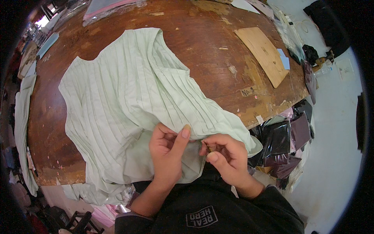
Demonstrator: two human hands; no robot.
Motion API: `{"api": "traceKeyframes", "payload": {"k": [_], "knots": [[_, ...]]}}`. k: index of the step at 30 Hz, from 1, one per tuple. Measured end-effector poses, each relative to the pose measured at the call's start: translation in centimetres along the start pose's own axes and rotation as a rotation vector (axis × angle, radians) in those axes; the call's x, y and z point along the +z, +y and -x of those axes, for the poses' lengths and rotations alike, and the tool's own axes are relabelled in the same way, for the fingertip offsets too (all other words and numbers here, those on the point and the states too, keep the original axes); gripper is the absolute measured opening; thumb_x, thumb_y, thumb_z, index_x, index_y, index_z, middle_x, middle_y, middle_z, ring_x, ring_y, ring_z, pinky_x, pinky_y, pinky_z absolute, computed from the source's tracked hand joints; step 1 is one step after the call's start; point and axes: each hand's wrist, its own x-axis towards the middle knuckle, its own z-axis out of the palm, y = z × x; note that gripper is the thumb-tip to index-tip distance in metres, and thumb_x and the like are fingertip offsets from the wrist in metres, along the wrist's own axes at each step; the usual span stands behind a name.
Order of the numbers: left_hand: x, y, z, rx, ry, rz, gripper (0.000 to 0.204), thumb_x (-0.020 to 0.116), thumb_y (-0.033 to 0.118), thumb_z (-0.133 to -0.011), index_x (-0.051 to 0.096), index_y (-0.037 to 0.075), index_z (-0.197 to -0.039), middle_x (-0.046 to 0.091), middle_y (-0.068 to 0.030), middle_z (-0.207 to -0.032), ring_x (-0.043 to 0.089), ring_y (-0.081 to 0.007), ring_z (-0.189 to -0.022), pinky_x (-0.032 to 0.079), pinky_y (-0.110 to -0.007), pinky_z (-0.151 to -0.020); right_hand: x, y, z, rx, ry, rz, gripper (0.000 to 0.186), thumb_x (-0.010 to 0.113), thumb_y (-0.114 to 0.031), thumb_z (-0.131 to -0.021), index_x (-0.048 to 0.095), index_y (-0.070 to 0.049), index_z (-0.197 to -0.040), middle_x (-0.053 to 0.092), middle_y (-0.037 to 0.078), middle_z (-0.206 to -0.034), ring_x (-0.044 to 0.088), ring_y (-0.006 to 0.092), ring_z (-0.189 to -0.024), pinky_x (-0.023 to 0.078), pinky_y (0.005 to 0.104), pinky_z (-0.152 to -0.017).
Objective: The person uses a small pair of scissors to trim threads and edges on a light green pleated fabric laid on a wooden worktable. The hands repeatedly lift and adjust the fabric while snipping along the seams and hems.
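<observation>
A pale green sleeveless garment with long pleats [113, 89] lies spread over the brown wooden table, its lower edge drawn toward me and hanging over the near side. My left hand [168, 146] pinches that edge between thumb and curled fingers, the thumb on top of the cloth. Close to its right, my right hand [228, 156] is closed around a small dark, brassy tool [209, 149], held beside the hem between thumb and forefinger. Most of the tool is hidden by the fingers, so its kind does not show.
The worn table [210, 50] bears a flat tan cardboard piece [265, 54] at the right and plastic-wrapped items [105, 9] at the far edge. Wrapped dark packages [276, 140] are piled below its right edge. More pale cloth [24, 128] hangs along the left edge.
</observation>
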Motion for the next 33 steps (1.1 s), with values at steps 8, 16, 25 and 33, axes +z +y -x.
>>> {"api": "traceKeyframes", "payload": {"k": [8,16,25,33], "knots": [[0.5,0.3,0.2,-0.043,0.008,0.089,0.015,0.061,0.003,-0.085,0.048,0.003,-0.091,0.061,-0.0066,-0.088,0.057,-0.009,-0.077,0.049,-0.025,-0.068,-1.5,-1.5,-0.6,-0.077,0.09,0.023,0.029,0.066,-0.011,-0.08,0.055,0.003,-0.104,0.056,0.005,-0.072,0.05,0.0094,-0.061,0.042,0.0204,-0.058],[-0.1,0.1,0.2,0.016,-0.012,0.001,0.016,0.061,0.002,-0.084,0.046,0.004,-0.091,0.06,-0.0059,-0.087,0.056,-0.0084,-0.074,0.048,-0.024,-0.065,-1.3,-1.8,-3.7,-0.715,0.05,0.661,0.022,0.07,0.0,-0.07,0.06,-0.002,-0.09,0.068,0.012,-0.084,0.059,0.0156,-0.054,0.043,0.0231,-0.047],[0.2,0.4,0.3,-0.014,0.001,0.01,0.016,0.062,0.002,-0.084,0.046,0.005,-0.086,0.059,-0.0047,-0.082,0.055,-0.0082,-0.072,0.048,-0.023,-0.064,-1.3,-1.0,-3.5,-0.762,0.013,0.749,0.029,0.064,-0.005,-0.064,0.061,0.0,-0.092,0.066,0.012,-0.087,0.057,0.0155,-0.055,0.042,0.0241,-0.045],[0.1,0.1,0.3,0.011,0.002,-0.013,0.016,0.062,0.002,-0.084,0.047,0.004,-0.088,0.059,-0.0049,-0.084,0.055,-0.0083,-0.073,0.047,-0.023,-0.066,-1.5,-0.2,-4.6,-0.807,0.02,0.687,0.021,0.064,-0.003,-0.068,0.061,0.0,-0.088,0.065,0.011,-0.081,0.057,0.0173,-0.052,0.042,0.0232,-0.044]]}}
